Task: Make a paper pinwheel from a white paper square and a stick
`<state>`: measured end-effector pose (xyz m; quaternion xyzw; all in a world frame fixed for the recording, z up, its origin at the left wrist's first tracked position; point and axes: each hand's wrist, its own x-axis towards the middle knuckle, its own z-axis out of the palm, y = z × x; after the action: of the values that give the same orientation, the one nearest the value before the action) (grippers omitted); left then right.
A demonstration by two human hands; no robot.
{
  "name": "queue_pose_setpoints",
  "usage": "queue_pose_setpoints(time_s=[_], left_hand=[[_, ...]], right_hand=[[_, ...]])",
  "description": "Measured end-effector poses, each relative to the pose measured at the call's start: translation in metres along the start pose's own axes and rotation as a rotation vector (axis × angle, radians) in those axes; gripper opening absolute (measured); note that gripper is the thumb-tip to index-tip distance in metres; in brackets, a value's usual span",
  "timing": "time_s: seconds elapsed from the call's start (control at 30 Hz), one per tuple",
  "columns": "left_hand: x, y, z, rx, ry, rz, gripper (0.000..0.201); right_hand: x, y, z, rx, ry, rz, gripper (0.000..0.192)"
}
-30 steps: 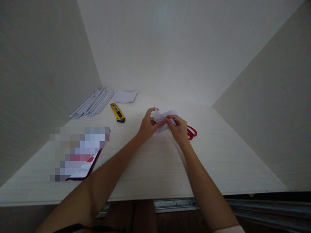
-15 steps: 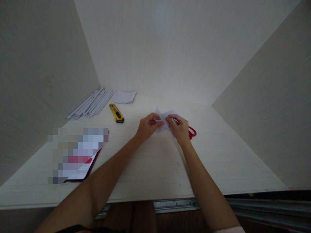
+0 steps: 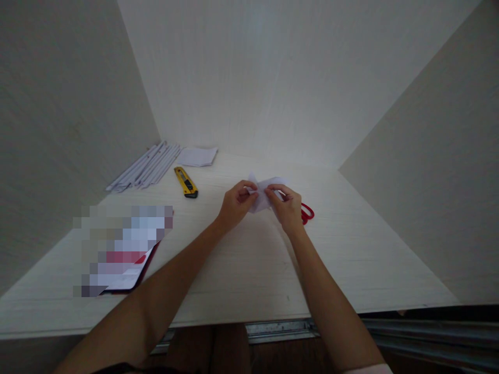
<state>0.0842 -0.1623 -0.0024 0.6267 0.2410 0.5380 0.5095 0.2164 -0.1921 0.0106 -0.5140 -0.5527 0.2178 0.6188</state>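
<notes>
A folded piece of white paper (image 3: 262, 200) is held between my two hands above the middle of the table. My left hand (image 3: 238, 201) pinches its left side between thumb and fingers. On the right side, my right hand (image 3: 285, 204) grips the paper in the same way, with the thumb on the near face. Parts of the paper's edges are hidden behind the fingers. Just beyond my right hand lie red-handled scissors (image 3: 307, 212); only the handle shows, the rest being covered by the hand.
A yellow box cutter (image 3: 186, 182) lies left of my hands. Behind it are several thin folded paper strips (image 3: 146, 167) and a stack of white paper (image 3: 198, 156). A phone-like device (image 3: 134, 272), partly blurred out, rests at the left. Pale walls (image 3: 249, 78) enclose the table (image 3: 241, 280).
Both hands keep their pinch on the paper. The right fingers and the paper's lower right corner have shifted slightly; the whole view has moved a little.
</notes>
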Motion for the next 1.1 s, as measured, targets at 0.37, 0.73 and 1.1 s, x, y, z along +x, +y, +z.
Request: queue_pose_setpoints(time_s=[0.37, 0.73, 1.1], left_hand=[[0.0017, 0.0053, 0.0036, -0.013, 0.161, -0.051, 0.02], [0.0032, 0.0001, 0.0021, -0.029, 0.165, -0.093, 0.022], [0.0031, 0.0012, 0.0025, 0.045, 0.183, -0.075, 0.019]], right_hand=[[-0.0021, -0.0043, 0.0034, 0.005, -0.018, -0.036, 0.01], [-0.0028, -0.0005, 0.0027, -0.077, -0.038, -0.101, 0.011], [-0.0037, 0.0002, 0.0049, 0.02, -0.016, -0.038, 0.012]])
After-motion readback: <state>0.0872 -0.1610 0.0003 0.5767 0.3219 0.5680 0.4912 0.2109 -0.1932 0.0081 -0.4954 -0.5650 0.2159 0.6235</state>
